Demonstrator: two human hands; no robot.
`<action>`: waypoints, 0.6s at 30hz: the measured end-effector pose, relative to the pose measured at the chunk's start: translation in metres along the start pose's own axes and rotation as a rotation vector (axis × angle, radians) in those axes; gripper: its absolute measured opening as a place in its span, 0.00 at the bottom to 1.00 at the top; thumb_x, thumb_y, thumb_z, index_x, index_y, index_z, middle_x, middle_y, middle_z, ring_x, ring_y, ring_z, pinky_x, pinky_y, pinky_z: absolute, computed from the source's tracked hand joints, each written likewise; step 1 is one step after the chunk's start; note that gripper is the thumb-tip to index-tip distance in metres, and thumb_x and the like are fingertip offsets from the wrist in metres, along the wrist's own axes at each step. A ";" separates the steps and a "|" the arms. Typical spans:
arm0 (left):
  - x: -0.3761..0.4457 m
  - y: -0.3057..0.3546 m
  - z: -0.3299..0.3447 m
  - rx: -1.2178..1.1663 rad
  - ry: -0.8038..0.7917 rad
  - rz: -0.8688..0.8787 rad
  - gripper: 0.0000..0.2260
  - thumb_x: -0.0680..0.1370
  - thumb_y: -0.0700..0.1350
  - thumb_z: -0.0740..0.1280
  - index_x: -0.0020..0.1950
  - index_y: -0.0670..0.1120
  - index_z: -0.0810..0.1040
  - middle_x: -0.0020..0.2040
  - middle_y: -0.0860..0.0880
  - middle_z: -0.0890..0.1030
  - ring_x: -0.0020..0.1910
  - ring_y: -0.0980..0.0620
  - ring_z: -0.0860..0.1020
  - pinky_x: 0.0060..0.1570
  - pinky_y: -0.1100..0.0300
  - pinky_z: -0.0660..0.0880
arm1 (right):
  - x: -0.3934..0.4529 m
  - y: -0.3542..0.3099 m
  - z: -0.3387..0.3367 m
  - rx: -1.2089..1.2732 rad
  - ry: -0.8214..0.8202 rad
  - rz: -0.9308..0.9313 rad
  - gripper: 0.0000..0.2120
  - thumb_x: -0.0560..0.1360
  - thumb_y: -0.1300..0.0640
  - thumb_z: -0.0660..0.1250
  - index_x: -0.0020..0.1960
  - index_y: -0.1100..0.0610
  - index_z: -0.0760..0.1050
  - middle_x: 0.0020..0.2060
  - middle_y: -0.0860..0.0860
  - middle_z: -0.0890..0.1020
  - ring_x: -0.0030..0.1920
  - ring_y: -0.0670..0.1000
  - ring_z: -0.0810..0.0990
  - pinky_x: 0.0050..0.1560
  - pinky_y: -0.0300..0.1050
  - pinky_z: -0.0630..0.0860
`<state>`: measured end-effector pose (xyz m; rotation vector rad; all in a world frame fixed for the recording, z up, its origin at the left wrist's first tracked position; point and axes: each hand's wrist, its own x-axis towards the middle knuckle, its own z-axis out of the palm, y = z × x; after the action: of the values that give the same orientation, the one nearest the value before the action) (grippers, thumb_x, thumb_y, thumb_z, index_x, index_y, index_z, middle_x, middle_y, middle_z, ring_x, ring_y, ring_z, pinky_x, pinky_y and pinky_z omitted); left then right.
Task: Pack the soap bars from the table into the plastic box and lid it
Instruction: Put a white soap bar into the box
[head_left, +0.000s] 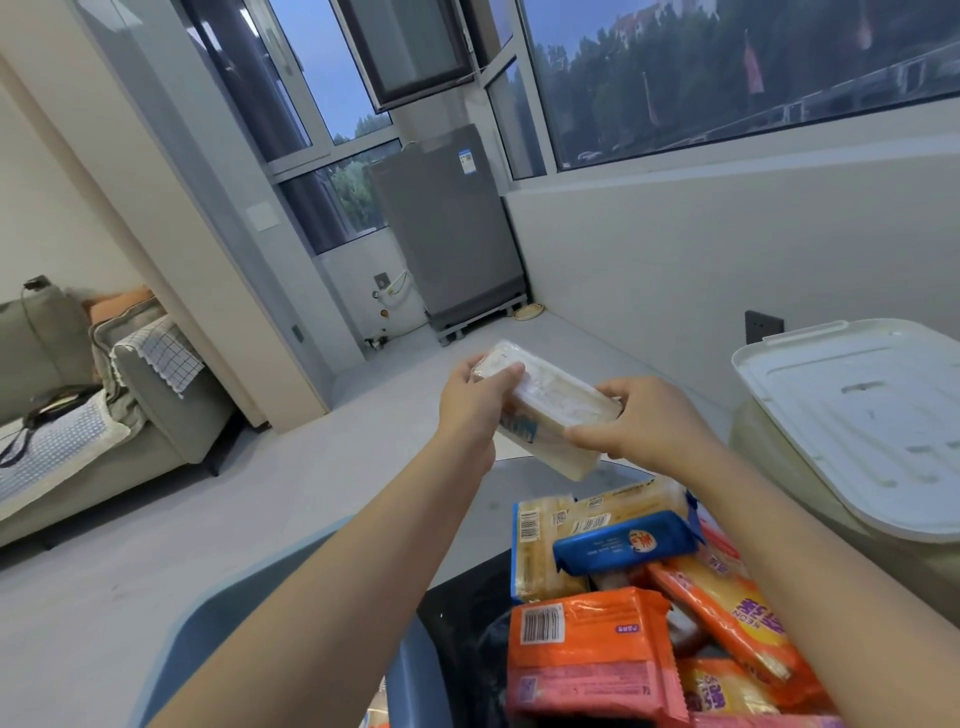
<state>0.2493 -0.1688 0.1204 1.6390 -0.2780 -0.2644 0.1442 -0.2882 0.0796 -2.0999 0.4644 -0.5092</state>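
Observation:
Both hands hold up a pale cream soap bar (548, 410) in clear wrap, tilted, above the far edge of the dark round table (457, 597). My left hand (475, 402) grips its upper left end and my right hand (641, 423) pinches its lower right end. Below them, several wrapped soap bars lie piled on the table: a blue one (623, 543), an orange one (587, 649), yellow ones (540, 551). At the right stands the plastic box (789, 467) with its white lid (862, 426) lying on top.
A grey sofa (78, 415) stands at the left and a grey washing machine (447, 228) in the far window corner. Pale floor (260, 493) stretches between them, and a white wall with a dark socket (763, 326) runs behind the box.

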 end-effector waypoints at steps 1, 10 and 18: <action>-0.004 0.002 -0.003 -0.035 -0.020 -0.020 0.16 0.74 0.42 0.69 0.60 0.50 0.71 0.49 0.49 0.78 0.42 0.53 0.75 0.44 0.54 0.74 | -0.002 -0.005 -0.001 -0.005 0.000 -0.015 0.24 0.62 0.46 0.73 0.56 0.50 0.78 0.40 0.47 0.82 0.36 0.43 0.79 0.29 0.35 0.72; -0.043 0.023 -0.042 -0.207 0.013 0.016 0.21 0.73 0.45 0.71 0.63 0.51 0.68 0.56 0.49 0.78 0.50 0.51 0.79 0.42 0.59 0.76 | -0.033 -0.058 -0.005 -0.047 0.031 -0.151 0.27 0.61 0.43 0.73 0.58 0.49 0.77 0.37 0.43 0.78 0.34 0.38 0.76 0.22 0.28 0.68; -0.083 0.038 -0.079 -0.196 0.087 -0.110 0.31 0.69 0.53 0.73 0.68 0.47 0.65 0.60 0.43 0.76 0.53 0.45 0.77 0.26 0.56 0.77 | -0.072 -0.093 -0.001 0.027 -0.064 -0.244 0.27 0.62 0.40 0.73 0.59 0.49 0.77 0.38 0.41 0.80 0.35 0.41 0.80 0.30 0.32 0.74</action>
<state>0.1969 -0.0697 0.1660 1.4688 -0.0927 -0.2930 0.0952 -0.2034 0.1456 -2.1513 0.1634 -0.5831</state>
